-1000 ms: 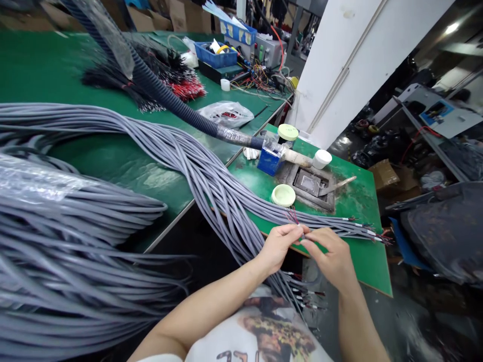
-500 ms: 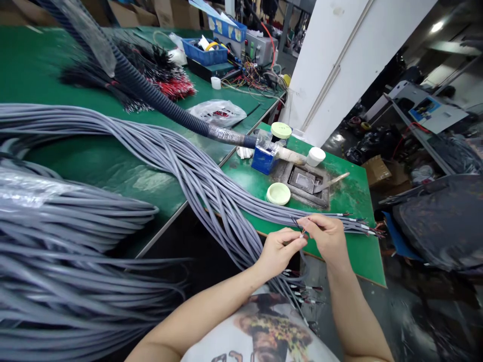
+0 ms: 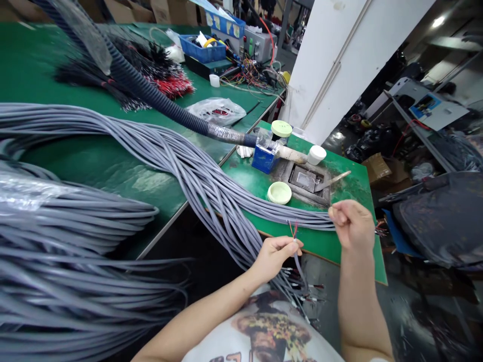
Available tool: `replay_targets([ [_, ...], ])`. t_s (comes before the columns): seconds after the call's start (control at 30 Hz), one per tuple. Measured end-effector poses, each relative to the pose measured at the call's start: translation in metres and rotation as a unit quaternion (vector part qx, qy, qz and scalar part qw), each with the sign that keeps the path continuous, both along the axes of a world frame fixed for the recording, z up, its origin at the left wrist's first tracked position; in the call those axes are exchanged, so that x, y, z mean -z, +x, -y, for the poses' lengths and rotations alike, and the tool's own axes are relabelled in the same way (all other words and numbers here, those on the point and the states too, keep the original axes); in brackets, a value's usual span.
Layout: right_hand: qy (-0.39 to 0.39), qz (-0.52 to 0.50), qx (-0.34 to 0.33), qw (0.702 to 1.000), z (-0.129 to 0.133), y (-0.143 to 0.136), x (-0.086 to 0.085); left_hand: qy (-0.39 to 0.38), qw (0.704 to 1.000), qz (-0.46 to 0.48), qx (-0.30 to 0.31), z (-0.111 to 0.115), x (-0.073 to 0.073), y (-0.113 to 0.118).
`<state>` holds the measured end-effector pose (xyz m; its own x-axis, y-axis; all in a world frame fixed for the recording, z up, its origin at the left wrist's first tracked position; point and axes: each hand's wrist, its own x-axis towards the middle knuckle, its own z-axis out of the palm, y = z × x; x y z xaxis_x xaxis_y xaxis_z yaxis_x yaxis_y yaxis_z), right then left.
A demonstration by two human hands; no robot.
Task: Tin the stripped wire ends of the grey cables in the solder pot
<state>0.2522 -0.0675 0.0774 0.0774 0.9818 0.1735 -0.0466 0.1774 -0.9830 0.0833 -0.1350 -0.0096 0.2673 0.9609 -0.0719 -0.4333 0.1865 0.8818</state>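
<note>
My left hand pinches a grey cable close to its stripped end. Thin red and dark wires fan upward out of that end, above the fingertips. Off to the right, my right hand is closed with thumb and fingertip pressed together; whatever it may hold is too small to see. It hovers over the tips of a long grey cable bundle, hiding part of them. More stripped cable ends hang below my left hand, in front of the shirt.
A solder pot with a scraper across it stands on the green board. Around it are a pale green dish, a white cup and a ribbed hose. Coiled grey cables fill the left side.
My right hand has moved away from my left hand, to the right, still closed. The wires at the cable end now stand apart and visible. My left hand keeps its hold.
</note>
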Motion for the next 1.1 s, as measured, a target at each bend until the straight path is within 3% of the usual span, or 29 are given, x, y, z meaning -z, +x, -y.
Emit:
replay_targets([
  [0.07,-0.038,0.12,-0.074,0.989,0.006,0.001,-0.001,-0.017,1.0,0.022,0.005,-0.001,0.004,-0.002],
  [0.13,-0.073,0.24,-0.135,0.959,0.016,-0.005,0.0,-0.013,0.999,0.032,0.017,-0.003,0.005,-0.005],
  [0.3,0.008,0.389,-0.121,0.913,0.034,-0.035,0.003,0.023,0.998,0.028,0.047,-0.006,0.003,-0.007],
  [0.4,0.04,0.388,-0.111,0.914,0.035,-0.046,0.003,0.04,0.997,0.013,0.058,-0.006,0.002,-0.008],
  [0.6,-0.042,0.265,-0.069,0.961,0.018,-0.052,0.012,0.06,0.997,-0.008,0.051,-0.006,-0.001,-0.012],
  [0.73,0.05,0.239,0.071,0.967,0.009,-0.04,0.011,-0.031,0.995,0.088,0.048,-0.007,0.006,-0.012],
  [0.8,0.148,0.274,0.091,0.946,0.01,-0.031,0.009,-0.092,0.981,0.167,0.04,-0.01,0.009,-0.014],
  [0.9,0.281,0.379,-0.067,0.879,0.019,-0.021,0.013,-0.157,0.954,0.257,0.014,-0.018,0.006,-0.017],
  [1.0,0.343,0.466,-0.188,0.793,0.026,-0.017,0.025,-0.169,0.938,0.304,0.006,-0.025,-0.005,-0.018],
  [1.07,0.367,0.48,-0.2,0.771,0.027,-0.017,0.032,-0.161,0.934,0.319,0.02,-0.028,-0.013,-0.015],
  [1.1,0.374,0.471,-0.199,0.774,0.026,-0.018,0.034,-0.157,0.934,0.32,0.026,-0.029,-0.017,-0.014],
])
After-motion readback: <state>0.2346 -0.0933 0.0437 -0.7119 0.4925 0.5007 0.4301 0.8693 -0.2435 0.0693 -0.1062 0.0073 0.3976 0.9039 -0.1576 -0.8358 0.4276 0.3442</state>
